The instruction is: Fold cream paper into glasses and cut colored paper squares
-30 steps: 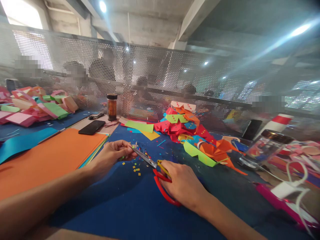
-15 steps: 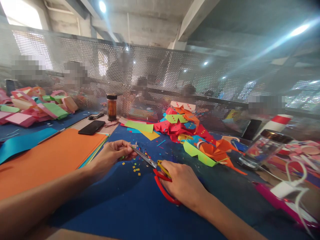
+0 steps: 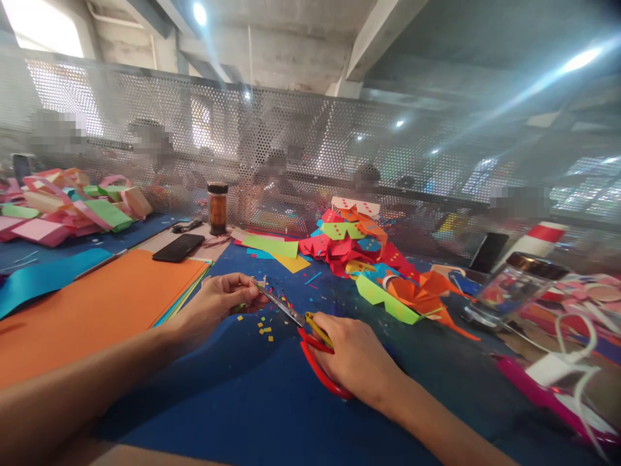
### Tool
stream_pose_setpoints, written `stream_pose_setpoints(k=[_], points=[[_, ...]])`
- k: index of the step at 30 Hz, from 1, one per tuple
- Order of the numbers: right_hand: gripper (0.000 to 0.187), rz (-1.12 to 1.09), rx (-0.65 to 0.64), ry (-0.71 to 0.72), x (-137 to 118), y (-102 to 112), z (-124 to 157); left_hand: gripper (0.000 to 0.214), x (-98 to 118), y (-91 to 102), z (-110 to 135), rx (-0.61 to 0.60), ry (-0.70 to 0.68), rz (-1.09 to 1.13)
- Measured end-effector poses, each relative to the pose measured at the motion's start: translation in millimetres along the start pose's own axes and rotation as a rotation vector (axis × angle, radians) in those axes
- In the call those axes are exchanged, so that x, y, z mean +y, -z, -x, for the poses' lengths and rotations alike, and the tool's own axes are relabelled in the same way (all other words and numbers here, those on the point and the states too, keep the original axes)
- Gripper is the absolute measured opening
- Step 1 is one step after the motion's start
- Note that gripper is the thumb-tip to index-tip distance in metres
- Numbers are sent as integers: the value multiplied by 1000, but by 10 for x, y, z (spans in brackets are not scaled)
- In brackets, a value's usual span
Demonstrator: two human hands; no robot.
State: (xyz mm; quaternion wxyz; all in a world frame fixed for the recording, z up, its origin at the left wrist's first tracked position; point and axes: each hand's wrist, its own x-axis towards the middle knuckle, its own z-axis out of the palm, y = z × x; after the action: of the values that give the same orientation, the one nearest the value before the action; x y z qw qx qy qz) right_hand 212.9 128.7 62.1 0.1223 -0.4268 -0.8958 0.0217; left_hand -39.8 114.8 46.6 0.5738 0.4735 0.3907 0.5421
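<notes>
My right hand is wrapped round the red and yellow handles of a pair of scissors. The blades point up and left, and their tips reach the fingers of my left hand. Those fingers are pinched on a small piece of green paper, mostly hidden behind them. Below the blades, tiny yellow, green and red paper bits lie scattered on the blue tabletop.
Orange paper sheets lie left, with a black phone and a brown jar behind. Cut coloured paper is heaped at centre right. A clear cup and a white cable are right. A perforated screen stands behind.
Both hands stay in almost the same place. The scissor blades look slightly closer together at the left fingertips.
</notes>
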Motion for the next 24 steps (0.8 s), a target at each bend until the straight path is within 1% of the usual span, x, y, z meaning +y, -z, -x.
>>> stream_pose_setpoints(k=[8, 17, 24], points=[[12, -3, 5, -9, -8, -1, 2, 19, 30, -10, 16, 19, 7, -64], [18, -5, 5, 26, -5, 3, 2, 18, 66, -41, 35, 28, 2, -61], [20, 6, -4, 48, -3, -7, 8, 18, 47, -27, 28, 23, 4, -39]])
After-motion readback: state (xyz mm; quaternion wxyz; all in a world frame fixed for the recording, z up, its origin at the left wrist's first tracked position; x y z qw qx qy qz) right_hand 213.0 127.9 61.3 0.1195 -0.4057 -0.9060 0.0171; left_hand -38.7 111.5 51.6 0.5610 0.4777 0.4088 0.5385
